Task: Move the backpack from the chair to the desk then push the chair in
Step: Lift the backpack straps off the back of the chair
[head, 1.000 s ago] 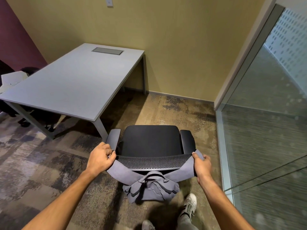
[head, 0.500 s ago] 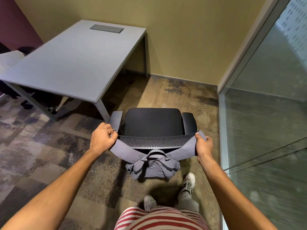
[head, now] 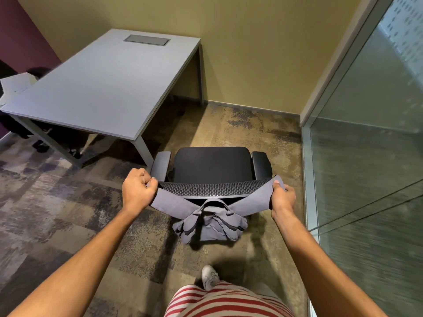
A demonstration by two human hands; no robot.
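Grey fabric backpack (head: 210, 223) slung behind the mesh backrest (head: 212, 188) of the black chair (head: 210, 164), not yet on the desk (head: 103, 88), hanging slack and crumpled from two wide straps looped over the backrest's top corners. Left hand (head: 137, 191) closed in a fist around the left strap (head: 167, 202); right hand (head: 282, 197) pinching the right strap (head: 256, 200) between thumb and fingers at the corner. Likeliest snag: a strap catching on a backrest corner or on the left armrest (head: 161, 164) if pulled outward rather than lifted up and clear. Chair base hidden, probably on castors, so liable to roll or swivel under an uneven tug, toward the glass partition (head: 366, 133) near on the right or into the desk leg (head: 143, 145) just beside the armrest. Soft, near-empty-looking bag apt to swing and sag once free, with loose flaps dragging over the seat. Armrest clearance under the desk edge when pushing in: impossible to judge from here.
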